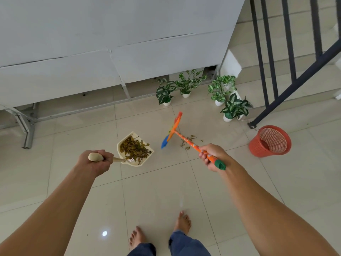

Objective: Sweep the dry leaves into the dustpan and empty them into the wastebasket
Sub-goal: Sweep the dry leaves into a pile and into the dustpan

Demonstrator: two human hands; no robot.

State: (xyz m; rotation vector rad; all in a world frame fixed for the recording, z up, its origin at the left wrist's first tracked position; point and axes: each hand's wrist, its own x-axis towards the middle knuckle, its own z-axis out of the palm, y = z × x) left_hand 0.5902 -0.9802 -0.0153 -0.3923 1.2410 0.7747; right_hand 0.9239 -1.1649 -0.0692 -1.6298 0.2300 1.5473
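Pale tiled floor point(156, 191), with red mesh wastebasket point(269, 141) upright at right, near the stair railing point(287, 58) and well apart from the cream dustpan point(135, 148) heaped with dry leaves point(134, 149). Left hand point(96, 160) clamped round the dustpan's handle; right hand point(212, 157) clamped round the orange broom point(177, 130). Small remnant of loose leaves point(188, 140) on the tile beneath the broom's shaft.

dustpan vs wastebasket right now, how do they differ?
The dustpan is cream and solid-walled; the wastebasket is red-orange mesh. The dustpan holds a pile of dry leaves; the wastebasket looks empty. The left hand grips the dustpan's handle; the wastebasket stands free on the floor, near the railing. Both are open-topped containers.
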